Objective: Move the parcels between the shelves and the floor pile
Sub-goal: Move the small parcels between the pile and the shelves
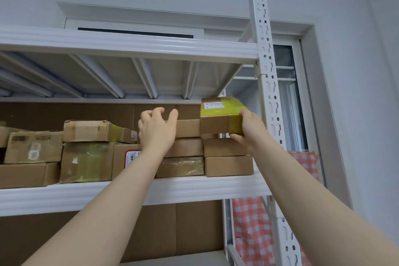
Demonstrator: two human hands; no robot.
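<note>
My right hand (248,129) grips a small cardboard parcel (218,117) wrapped in yellow-green tape, with a white label on top. It is held tilted at the right end of the white shelf (194,188), above a stack of two brown boxes (227,157). My left hand (157,127) is raised in front of the middle stack of parcels (185,147); its fingers are loosely spread and hold nothing. Several more cardboard parcels (86,147) fill the shelf to the left.
A white perforated upright post (266,75) stands just right of the held parcel. The upper shelf (129,45) hangs low overhead. Brown cardboard (172,229) lines the back below. Red checked cloth (250,222) hangs by a window at the right.
</note>
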